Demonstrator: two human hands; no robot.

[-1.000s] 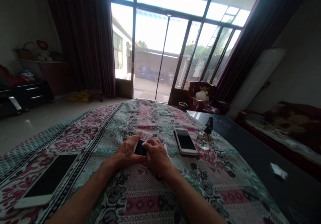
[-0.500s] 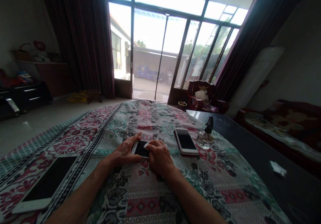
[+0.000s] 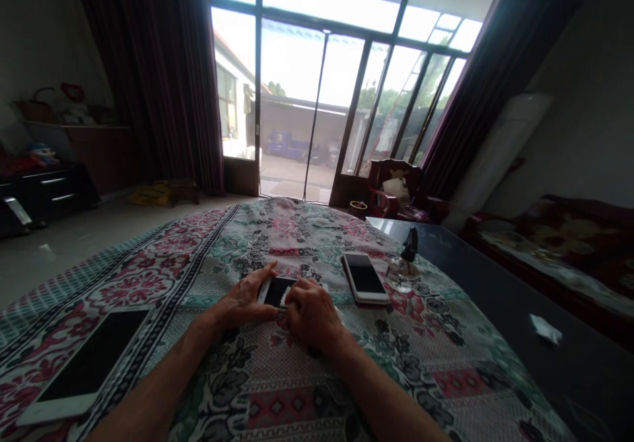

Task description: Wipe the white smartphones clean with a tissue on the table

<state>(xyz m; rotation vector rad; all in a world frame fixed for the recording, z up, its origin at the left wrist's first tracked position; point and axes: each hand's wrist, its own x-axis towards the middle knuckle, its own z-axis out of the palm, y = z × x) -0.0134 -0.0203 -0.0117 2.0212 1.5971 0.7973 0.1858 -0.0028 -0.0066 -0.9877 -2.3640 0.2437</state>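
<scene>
A white-framed smartphone (image 3: 272,291) with a dark screen lies sideways on the patterned tablecloth. My left hand (image 3: 244,298) grips its left end, thumb along the near edge and fingers at the far edge. Bunched over the screen, my right hand (image 3: 314,313) pinches a small white cloth (image 3: 284,296) with a jagged edge, pressed against the glass. That hand hides much of the phone's right part. To the right lies a second white phone (image 3: 365,277), apparently stacked on something thin. Beside it stands a clear bottle with a black pump top (image 3: 405,270).
A large white tablet (image 3: 88,366) lies at the near left on the tablecloth (image 3: 277,382). On the dark tabletop (image 3: 470,296) at right is a crumpled white piece (image 3: 545,330). Beyond are a wooden chair (image 3: 393,187) and glass doors (image 3: 307,111).
My right hand and the white cloth have slid slightly left and toward me over the phone screen. The left hand keeps its grip; the whole view has shifted a little.
</scene>
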